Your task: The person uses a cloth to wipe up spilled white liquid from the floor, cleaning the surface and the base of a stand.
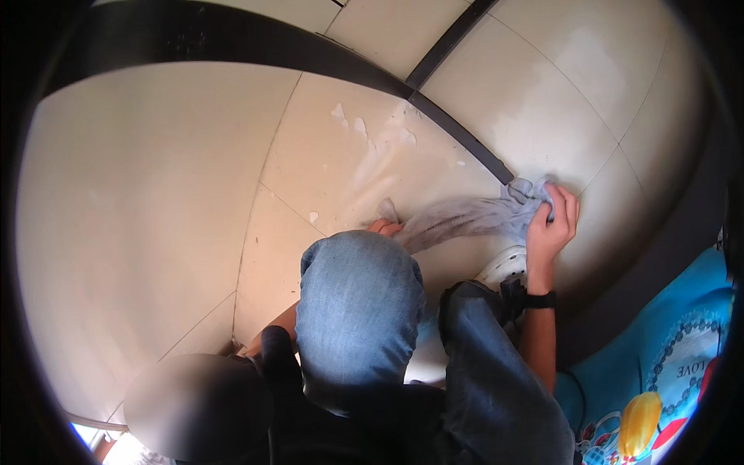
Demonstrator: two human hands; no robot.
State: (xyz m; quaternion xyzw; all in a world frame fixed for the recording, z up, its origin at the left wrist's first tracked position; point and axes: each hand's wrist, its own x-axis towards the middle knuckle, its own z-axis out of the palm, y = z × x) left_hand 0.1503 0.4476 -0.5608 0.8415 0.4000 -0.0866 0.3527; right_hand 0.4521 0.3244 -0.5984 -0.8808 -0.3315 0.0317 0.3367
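crumpled matt grey cloth [457,219], smooth beige floor tiles [155,194] with a soft sheen, smooth dark strip [232,35] along the far side, matt blue denim jeans [356,302], smooth white plastic-looking shoe [502,266], blue printed fabric [616,372] near right

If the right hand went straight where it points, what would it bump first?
Likely nothing: past the gray cloth it holds, the right hand seems to have only pale floor tiles ahead, though depth is unclear.
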